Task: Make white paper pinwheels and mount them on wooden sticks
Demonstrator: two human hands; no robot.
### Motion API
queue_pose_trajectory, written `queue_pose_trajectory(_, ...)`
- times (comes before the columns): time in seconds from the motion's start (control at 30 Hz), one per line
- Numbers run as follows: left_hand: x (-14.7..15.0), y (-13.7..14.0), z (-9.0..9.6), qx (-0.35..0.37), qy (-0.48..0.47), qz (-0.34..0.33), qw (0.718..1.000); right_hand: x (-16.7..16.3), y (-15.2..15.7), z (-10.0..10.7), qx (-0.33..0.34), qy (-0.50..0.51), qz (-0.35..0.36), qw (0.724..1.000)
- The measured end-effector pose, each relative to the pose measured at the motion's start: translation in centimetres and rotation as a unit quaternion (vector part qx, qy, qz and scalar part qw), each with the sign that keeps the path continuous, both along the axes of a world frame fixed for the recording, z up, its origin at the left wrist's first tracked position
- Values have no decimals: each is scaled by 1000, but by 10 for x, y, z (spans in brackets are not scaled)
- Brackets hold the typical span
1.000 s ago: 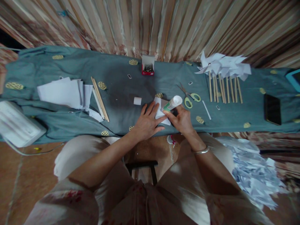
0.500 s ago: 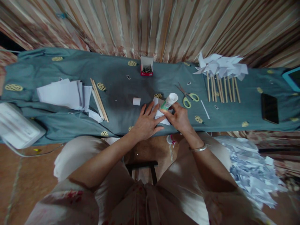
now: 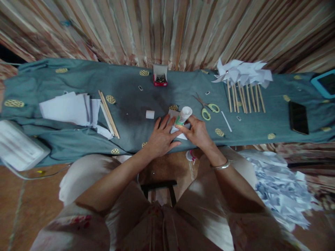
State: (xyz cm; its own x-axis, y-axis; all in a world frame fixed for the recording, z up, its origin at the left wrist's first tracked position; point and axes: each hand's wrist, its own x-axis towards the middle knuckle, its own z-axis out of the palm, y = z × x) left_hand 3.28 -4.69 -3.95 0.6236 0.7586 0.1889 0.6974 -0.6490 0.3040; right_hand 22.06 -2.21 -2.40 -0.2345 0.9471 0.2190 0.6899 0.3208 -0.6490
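My left hand (image 3: 162, 138) lies flat with its fingers spread, pressing a small piece of white paper (image 3: 182, 136) onto the cloth. Wrapped around a white and green glue stick (image 3: 185, 113) are the fingers of my right hand (image 3: 198, 132). The glue stick is tilted, its lower end over the paper and hidden by my fingers. A white cap (image 3: 150, 114) lies on the cloth just beyond my left fingertips. Scissors with green handles (image 3: 206, 108) rest open past my right hand.
A red box of metal pins (image 3: 160, 78) stands at the back. Left are paper sheets (image 3: 64, 108), sticks (image 3: 109, 114) and a white device (image 3: 22, 146). Rightward lie paper pinwheels (image 3: 243, 73) on sticks, a paper strip (image 3: 226, 121) and a phone (image 3: 298, 118). Paper pieces (image 3: 284, 188) are heaped below.
The glue stick and my right hand have shifted slightly over the paper. My left hand stays pressed on it. The whole view has moved a little.
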Motion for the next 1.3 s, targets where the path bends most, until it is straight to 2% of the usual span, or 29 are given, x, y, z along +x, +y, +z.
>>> queue_pose_trajectory(0.13,-1,1,2,-3,10,-3,1000,2,-3,2,-27,34,-14,999)
queue_pose_trajectory(0.23,-2,1,2,-12,10,-3,1000,11,-3,1,-69,120,-60,989)
queue_pose_trajectory(0.3,-2,1,1,-20,10,-3,1000,19,0,0,-89,223,-96,966)
queue_pose_trajectory(0.4,-1,1,2,-23,3,-3,1000,32,7,1,-81,365,-143,916)
queue_pose_trajectory(0.47,-3,3,6,-22,-16,-9,1000,36,11,2,-79,411,-170,892)
queue_pose_trajectory(0.57,-16,11,19,-4,-66,-14,998,36,15,5,-113,442,-187,870)
queue_pose_trajectory(0.63,-30,21,26,25,-102,28,994,33,16,7,-138,471,-180,852)
queue_pose_trajectory(0.73,-55,38,27,40,-119,128,984,26,17,11,-173,533,-162,813)
queue_pose_trajectory(0.83,-70,48,19,-13,-103,158,982,18,17,14,-214,580,-149,772)
queue_pose_trajectory(0.93,-69,51,15,-51,-118,182,975,8,17,15,-228,602,-139,753)
queue_pose_trajectory(1.03,-58,49,17,-118,-234,205,943,-2,16,15,-226,601,-126,756)
queue_pose_trajectory(1.13,-45,44,20,-243,-392,225,858,-12,16,16,-241,604,-104,752)
queue_pose_trajectory(1.2,-38,42,23,-290,-448,234,813,-17,16,17,-252,615,-93,741)
queue_pose_trajectory(1.3,-33,39,27,-318,-474,238,786,-22,16,18,-263,632,-92,723)
